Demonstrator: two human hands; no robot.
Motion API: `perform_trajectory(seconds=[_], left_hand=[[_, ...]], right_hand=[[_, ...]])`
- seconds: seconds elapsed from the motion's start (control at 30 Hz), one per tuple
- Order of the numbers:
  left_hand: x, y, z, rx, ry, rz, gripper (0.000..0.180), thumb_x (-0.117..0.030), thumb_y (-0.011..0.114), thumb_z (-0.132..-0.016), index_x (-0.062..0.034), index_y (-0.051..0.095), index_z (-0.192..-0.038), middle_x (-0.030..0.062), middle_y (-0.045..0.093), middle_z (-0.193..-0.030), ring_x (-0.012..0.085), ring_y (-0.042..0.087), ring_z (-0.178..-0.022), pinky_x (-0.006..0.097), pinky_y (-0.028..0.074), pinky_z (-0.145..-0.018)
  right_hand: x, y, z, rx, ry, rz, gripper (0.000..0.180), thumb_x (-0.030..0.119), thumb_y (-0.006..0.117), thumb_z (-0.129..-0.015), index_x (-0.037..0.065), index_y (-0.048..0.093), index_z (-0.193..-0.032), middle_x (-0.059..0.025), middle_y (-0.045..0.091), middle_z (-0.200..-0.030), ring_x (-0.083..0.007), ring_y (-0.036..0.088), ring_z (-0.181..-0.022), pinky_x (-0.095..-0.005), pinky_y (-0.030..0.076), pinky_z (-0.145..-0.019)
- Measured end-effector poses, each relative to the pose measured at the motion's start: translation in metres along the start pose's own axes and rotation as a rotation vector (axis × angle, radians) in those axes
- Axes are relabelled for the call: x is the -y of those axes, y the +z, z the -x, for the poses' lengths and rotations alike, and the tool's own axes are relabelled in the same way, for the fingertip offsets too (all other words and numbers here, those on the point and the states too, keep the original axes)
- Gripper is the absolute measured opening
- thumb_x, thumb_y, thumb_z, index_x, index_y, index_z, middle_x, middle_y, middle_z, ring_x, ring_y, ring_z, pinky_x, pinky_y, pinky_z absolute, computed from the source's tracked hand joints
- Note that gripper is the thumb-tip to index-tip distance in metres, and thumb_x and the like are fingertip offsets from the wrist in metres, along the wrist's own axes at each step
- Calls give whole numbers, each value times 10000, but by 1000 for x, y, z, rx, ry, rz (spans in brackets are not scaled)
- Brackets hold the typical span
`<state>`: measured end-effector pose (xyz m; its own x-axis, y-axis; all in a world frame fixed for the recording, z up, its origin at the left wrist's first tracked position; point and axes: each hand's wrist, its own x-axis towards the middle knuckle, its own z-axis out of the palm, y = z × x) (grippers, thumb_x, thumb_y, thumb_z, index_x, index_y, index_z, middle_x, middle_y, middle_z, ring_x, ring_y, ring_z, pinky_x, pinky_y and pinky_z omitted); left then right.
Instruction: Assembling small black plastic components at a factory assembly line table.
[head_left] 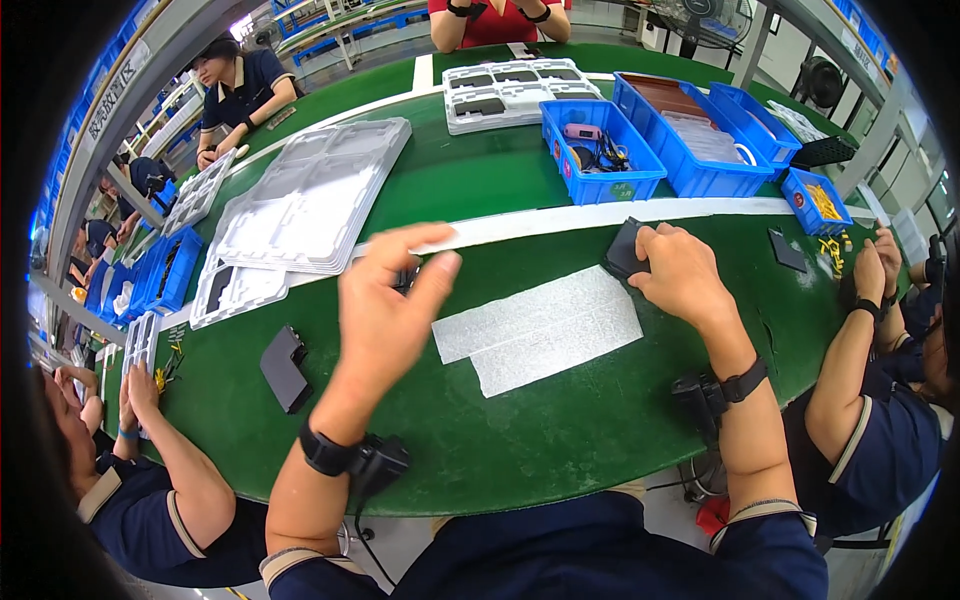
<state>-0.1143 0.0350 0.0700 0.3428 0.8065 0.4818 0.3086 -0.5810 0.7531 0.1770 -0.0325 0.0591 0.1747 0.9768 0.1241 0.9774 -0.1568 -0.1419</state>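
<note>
My right hand (682, 272) has its fingers closed on the right edge of a flat black plastic part (624, 250), at the far right corner of a pale, textured sheet (545, 330). Raised over the table to the left of that sheet, my left hand (385, 300) is slightly blurred. Its thumb and fingers are apart, with nothing between them. A small dark thing (408, 277) shows just behind it, too hidden to name. Left of my left forearm lies a notched black plastic part (286, 370) on the green table mat (560, 430).
Stacked white trays (300, 200) stand at the far left, another white tray (515, 90) at the back. Blue bins (605, 160) line the far right, one holding cables. A black part (787, 250) lies near a co-worker's hands (875, 265). Co-workers sit on both sides.
</note>
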Motion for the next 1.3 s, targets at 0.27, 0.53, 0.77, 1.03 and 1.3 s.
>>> perform_trajectory(seconds=[0.27, 0.53, 0.77, 1.03, 1.3], left_hand=[[8, 45, 28, 261, -375, 526, 371, -167, 640, -883, -35, 553, -1218, 55, 632, -1108, 94, 600, -886, 229, 454, -748], [24, 48, 26, 300, -554, 635, 344, -192, 641, -894, -24, 574, -1186, 57, 648, -994, 72, 593, -806, 205, 495, -638], [14, 55, 34, 296, -465, 669, 194, -142, 641, -890, -18, 634, -1037, 30, 651, -923, 62, 594, -792, 225, 525, -664], [11, 52, 32, 309, -464, 619, 176, -102, 617, -895, -19, 635, -1049, 30, 638, -918, 66, 595, -803, 245, 550, -697], [8, 50, 30, 268, -541, 691, 198, -175, 593, -918, -17, 635, -1029, 4, 610, -880, 65, 575, -790, 268, 556, -713]], right_hand=[[39, 15, 13, -300, -443, -107, 275, 118, 753, -625, 74, 558, -814, -87, 570, -858, -283, 569, -860, -396, 427, -738], [63, 29, 21, -260, -728, -330, 284, 193, 775, -651, 61, 561, -784, -62, 551, -822, -238, 553, -800, -374, 422, -719], [68, 26, 20, -152, -357, -845, 161, 139, 693, -781, 7, 609, -820, -105, 618, -736, -263, 592, -683, -366, 454, -577], [65, 23, 21, -368, -645, -536, 170, -16, 658, -706, 32, 663, -869, -58, 638, -763, -219, 586, -723, -341, 443, -613], [60, 21, 19, -429, -700, -341, 259, -45, 629, -685, 55, 682, -918, -56, 671, -855, -208, 582, -743, -321, 446, -630]])
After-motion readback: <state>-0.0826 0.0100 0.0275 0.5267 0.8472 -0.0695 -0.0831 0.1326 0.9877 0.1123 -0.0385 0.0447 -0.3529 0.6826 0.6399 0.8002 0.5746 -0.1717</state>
